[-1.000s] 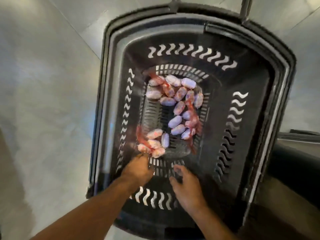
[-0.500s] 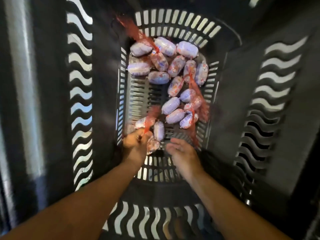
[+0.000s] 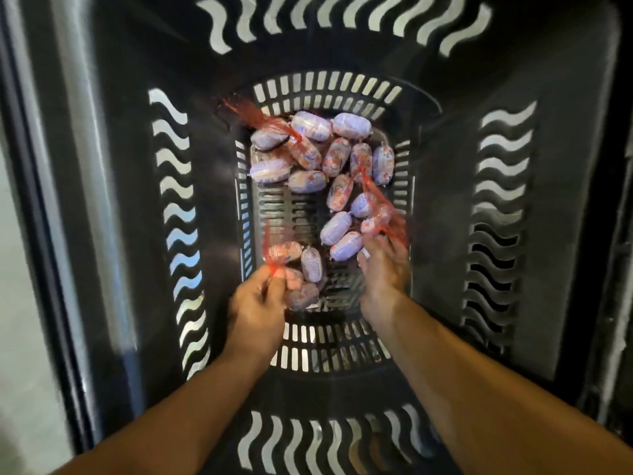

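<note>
Black slotted basket [image 3: 102, 207], deep, seen from above.

Left hand [image 3: 260, 303] at 7 o'clock of the basket floor: fingertips pinch the red gathered neck of a small net bag [image 3: 284, 252] of wrapped packets, which lies on the floor just beyond the knuckles.

Far net bag [image 3: 305, 152] at 12 o'clock, against the back wall, red tail pointing to 10 o'clock.

Long net bag [image 3: 363, 204] runs from centre to 4 o'clock.

Right hand [image 3: 383, 269] at 5 o'clock: fingers reach the long net bag's near end, blurred; cannot tell whether they grip it.
</note>
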### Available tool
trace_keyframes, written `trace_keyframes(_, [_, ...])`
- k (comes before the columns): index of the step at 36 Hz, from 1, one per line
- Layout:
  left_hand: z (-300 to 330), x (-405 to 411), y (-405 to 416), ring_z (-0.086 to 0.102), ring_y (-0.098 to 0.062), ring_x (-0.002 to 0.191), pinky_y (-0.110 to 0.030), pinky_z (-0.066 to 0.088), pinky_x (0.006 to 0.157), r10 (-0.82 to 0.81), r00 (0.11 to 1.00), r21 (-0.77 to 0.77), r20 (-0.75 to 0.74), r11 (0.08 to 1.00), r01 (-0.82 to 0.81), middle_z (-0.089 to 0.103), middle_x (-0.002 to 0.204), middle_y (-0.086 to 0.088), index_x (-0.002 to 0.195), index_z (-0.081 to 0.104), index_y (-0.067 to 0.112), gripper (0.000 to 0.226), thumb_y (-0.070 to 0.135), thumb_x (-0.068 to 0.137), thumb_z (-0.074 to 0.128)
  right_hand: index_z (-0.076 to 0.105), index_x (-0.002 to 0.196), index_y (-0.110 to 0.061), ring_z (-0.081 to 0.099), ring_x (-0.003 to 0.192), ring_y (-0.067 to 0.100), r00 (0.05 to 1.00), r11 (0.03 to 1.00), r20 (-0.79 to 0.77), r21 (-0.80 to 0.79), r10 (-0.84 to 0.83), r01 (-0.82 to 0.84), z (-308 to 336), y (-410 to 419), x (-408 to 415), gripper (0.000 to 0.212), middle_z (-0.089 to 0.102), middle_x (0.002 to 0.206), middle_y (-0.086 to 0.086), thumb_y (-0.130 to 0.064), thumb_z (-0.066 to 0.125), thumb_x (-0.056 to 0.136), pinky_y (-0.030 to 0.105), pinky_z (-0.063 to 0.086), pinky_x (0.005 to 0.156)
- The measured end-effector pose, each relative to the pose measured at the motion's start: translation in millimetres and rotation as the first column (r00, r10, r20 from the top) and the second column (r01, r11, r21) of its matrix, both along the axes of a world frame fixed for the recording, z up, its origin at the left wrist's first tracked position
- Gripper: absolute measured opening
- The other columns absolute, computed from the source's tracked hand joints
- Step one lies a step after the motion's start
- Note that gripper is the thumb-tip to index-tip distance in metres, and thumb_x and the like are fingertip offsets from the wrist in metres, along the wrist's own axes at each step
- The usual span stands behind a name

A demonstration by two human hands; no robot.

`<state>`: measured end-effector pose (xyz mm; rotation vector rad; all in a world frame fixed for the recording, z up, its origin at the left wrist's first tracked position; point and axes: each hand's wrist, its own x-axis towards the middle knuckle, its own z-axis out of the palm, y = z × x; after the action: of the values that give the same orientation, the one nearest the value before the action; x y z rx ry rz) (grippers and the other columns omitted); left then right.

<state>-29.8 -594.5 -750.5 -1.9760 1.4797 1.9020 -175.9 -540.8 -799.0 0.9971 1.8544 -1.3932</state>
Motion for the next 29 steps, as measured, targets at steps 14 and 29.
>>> trace_keyframes(14, [-10.1, -3.6, 7.3, 0.072, -0.016, 0.086, -0.028, 0.056, 0.079, 0.031, 0.999, 0.011, 0.013, 0.999, -0.031, 0.076, 0.091, -0.003, 0.090, 0.071, 0.012, 0.027, 0.019, 0.105, 0.050, 0.074, 0.104, -0.011, 0.064, 0.103, 0.018, 0.808, 0.876, -0.341, 0.230, 0.481, -0.425, -21.0, -4.6, -5.1, 0.014, 0.071, 0.111, 0.007, -0.017, 0.075, 0.091, 0.003, 0.046, 0.074])
trace_keyframes(29, [13.9, 4.5, 6.0, 0.068, -0.015, 0.096, -0.021, 0.053, 0.091, -0.060, 0.995, -0.031, 0.084, 0.998, 0.063, 0.074, 0.098, 0.002, 0.107, 0.073, 0.013, 0.025, 0.022, 0.104, 0.050, 0.066, 0.100, -0.019, 0.065, 0.099, 0.020, 0.643, 0.659, -0.144, 0.183, 0.752, -0.730, 25.7, 43.3, 24.5, 0.015, 0.069, 0.107, 0.005, -0.024, 0.052, 0.105, 0.024, 0.053, 0.079])
